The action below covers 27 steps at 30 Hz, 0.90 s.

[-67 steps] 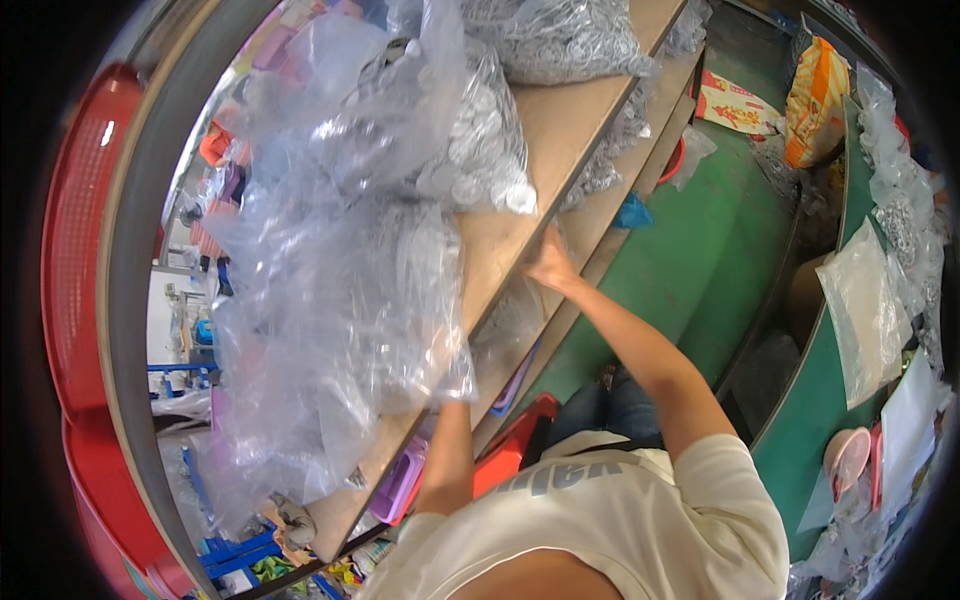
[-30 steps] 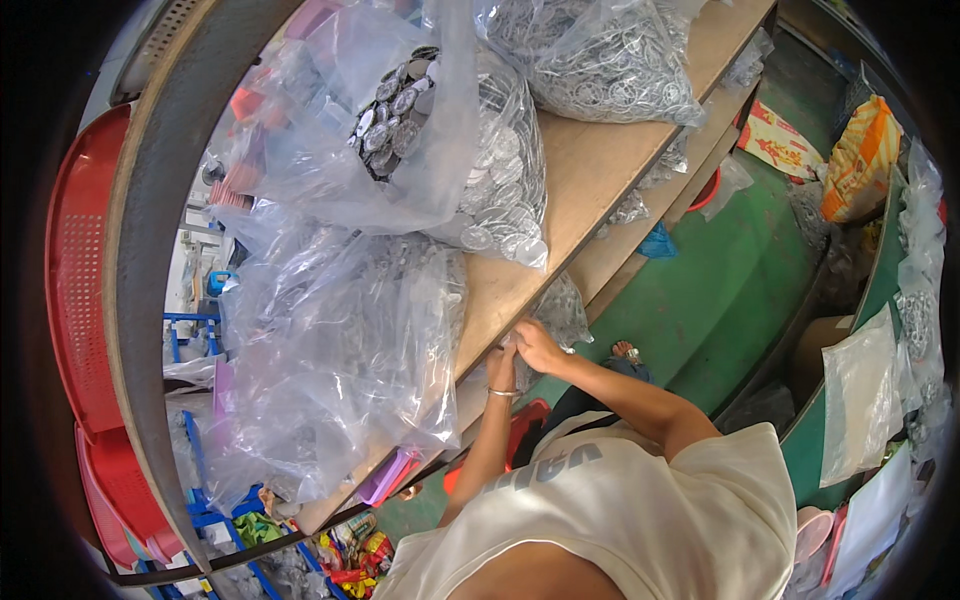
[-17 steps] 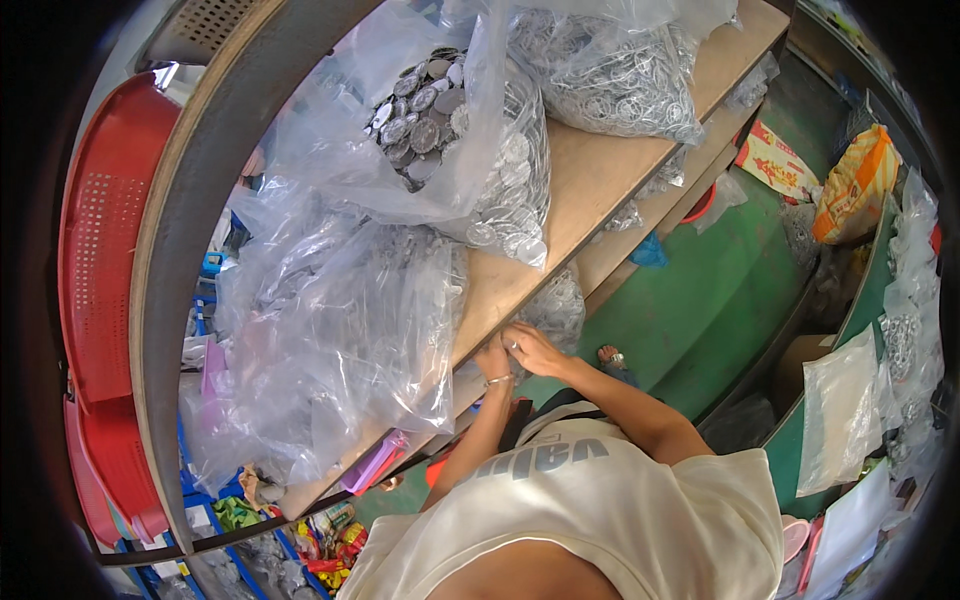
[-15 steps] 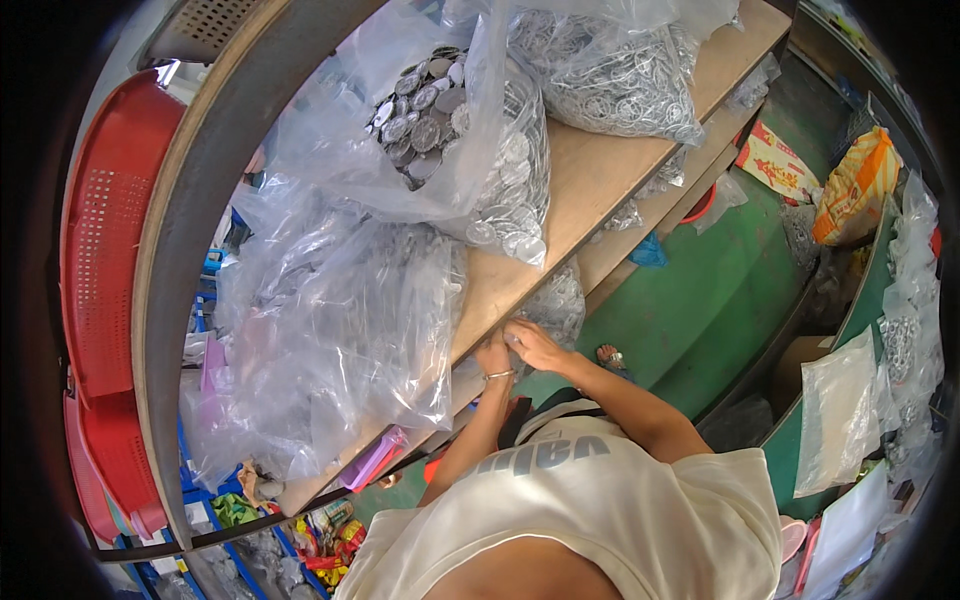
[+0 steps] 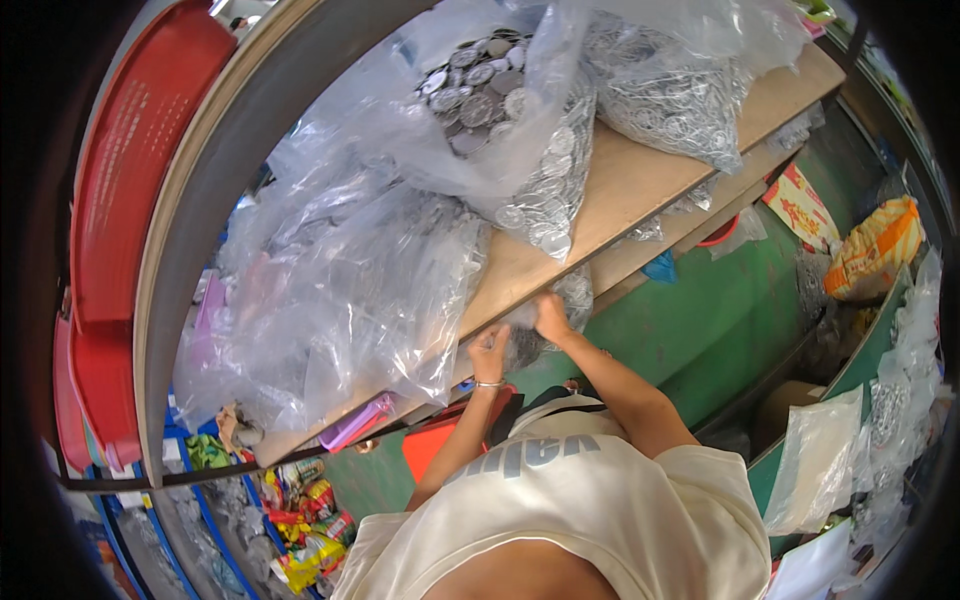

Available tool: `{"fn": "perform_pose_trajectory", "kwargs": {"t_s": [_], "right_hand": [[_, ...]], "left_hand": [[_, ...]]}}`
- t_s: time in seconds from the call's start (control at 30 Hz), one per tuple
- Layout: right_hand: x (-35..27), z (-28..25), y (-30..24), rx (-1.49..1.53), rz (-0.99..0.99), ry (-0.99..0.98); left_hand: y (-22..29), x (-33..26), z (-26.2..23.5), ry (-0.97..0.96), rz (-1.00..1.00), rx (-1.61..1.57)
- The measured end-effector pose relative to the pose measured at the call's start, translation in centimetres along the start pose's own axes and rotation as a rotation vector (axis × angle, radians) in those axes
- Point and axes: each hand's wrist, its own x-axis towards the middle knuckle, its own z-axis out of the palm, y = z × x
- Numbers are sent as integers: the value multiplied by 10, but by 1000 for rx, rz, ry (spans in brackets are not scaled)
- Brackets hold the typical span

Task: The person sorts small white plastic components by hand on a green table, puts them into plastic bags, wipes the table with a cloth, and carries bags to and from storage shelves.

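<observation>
Below the front edge of the wooden shelf, my left hand (image 5: 488,352) and my right hand (image 5: 552,318) are apart, with fingers closed. Each grips one side of the mouth of a clear plastic bag (image 5: 522,342), which hangs between them with dark grey contents too small to make out. On the shelf above stands an open clear bag holding round, coin-like metal discs (image 5: 480,95). Left of it lies a large crumpled clear bag (image 5: 370,300). Further right rests another clear bag of silvery metal pieces (image 5: 665,105).
The wooden shelf (image 5: 625,190) crosses in front of me, with a lower shelf beneath. Red perforated baskets (image 5: 125,200) stand at far left, above blue-edged bins. Pink trays (image 5: 358,420) sit at lower left. An orange-and-white sack (image 5: 875,250) and bagged goods line the right.
My hands have moved apart, and the bag between them now shows stretched open. The whole view has shifted, bringing more of the red object beside my left forearm into sight.
</observation>
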Motion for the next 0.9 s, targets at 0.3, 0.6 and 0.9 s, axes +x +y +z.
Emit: {"fn": "perform_pose_trajectory", "kwargs": {"t_s": [0.3, 0.6, 0.9], "right_hand": [[26, -33, 73, 297, 681, 421], [24, -53, 2, 763, 659, 430], [-16, -78, -28, 718, 526, 59]], "left_hand": [[-28, -15, -46, 182, -409, 44], [-33, -36, -59, 130, -255, -389], [29, -74, -22, 162, -219, -241]]}}
